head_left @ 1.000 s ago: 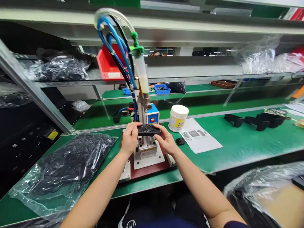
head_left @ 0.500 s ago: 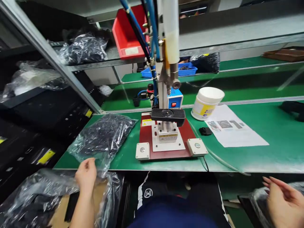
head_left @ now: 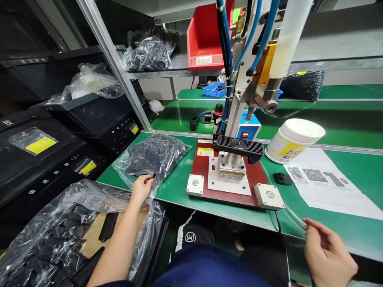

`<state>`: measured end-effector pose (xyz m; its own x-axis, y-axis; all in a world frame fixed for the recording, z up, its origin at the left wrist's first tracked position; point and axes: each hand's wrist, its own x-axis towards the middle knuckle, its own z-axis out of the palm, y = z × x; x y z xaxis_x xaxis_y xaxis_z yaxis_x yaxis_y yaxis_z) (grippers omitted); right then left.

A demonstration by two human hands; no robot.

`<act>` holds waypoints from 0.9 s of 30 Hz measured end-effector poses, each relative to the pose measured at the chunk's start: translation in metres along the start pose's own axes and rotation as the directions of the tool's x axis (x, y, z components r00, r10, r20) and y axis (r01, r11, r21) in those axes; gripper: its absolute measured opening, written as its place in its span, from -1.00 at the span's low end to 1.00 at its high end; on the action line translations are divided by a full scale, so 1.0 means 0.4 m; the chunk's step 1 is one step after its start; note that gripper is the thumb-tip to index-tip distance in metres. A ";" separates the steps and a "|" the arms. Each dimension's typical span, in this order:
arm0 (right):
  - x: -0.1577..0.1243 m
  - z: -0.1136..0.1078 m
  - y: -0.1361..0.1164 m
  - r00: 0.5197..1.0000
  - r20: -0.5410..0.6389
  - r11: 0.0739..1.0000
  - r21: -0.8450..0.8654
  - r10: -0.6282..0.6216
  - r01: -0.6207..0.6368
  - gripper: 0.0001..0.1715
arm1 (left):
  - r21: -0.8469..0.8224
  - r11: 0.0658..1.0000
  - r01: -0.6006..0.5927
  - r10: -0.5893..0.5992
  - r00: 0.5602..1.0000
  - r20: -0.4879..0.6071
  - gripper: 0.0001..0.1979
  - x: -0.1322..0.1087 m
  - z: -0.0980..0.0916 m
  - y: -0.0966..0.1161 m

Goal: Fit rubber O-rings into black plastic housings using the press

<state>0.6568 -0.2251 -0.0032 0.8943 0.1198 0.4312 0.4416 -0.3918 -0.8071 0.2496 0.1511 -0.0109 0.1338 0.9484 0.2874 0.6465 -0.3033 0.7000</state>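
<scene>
My left hand point(head_left: 142, 190) is at the near edge of a clear bag point(head_left: 155, 153) full of dark pieces, lying on the bench. Pinched in its fingertips is a small thin black piece point(head_left: 149, 179). At the front right edge, my right hand point(head_left: 329, 249) has its thumb and fingers drawn together beside the end of a clear tube point(head_left: 295, 215); whether anything is between them is hidden. Between the hands stands a press-like machine on a dark red base point(head_left: 199, 169). A black ribbed part point(head_left: 239, 145) with a round centre sits on its fixture.
White button boxes point(head_left: 195, 185) flank the base front. At right are a white tub point(head_left: 295, 139), a printed sheet point(head_left: 344, 187) and a small black part point(head_left: 283, 178). A plastic-lined bin point(head_left: 54, 239) of black parts is lower left. A red bin point(head_left: 206, 38) sits on the shelf above.
The view has swung left and closer. My left hand has moved onto the bag and now has a black piece in its fingers. My right hand has come in to the tube's end.
</scene>
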 end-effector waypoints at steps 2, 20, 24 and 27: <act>-0.011 -0.014 -0.006 1.000 0.031 1.000 0.008 0.007 -0.007 -0.71 | -0.061 0.998 0.026 -0.027 0.999 -0.022 -0.71 -0.012 -0.002 -0.017; -0.045 0.003 -0.176 0.894 0.097 0.899 0.091 -0.437 0.429 -0.82 | -0.187 0.958 -0.218 0.101 0.864 -0.493 -0.68 -0.107 -0.052 0.177; -0.086 0.026 -0.297 0.778 0.291 0.822 0.323 -0.558 0.469 -0.76 | -0.530 0.806 -0.263 0.156 0.959 -0.238 -0.78 -0.198 -0.005 0.360; -0.111 0.056 -0.402 0.629 0.432 0.740 0.556 -0.646 0.378 -0.56 | -0.630 0.664 -0.403 0.461 0.884 -0.080 -0.81 -0.261 0.042 0.482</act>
<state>0.5476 -0.1469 0.0983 0.3087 0.7224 0.6188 0.7053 0.2625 -0.6585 0.3728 -0.0049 0.0831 0.3566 0.6909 0.6289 -0.0982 -0.6417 0.7606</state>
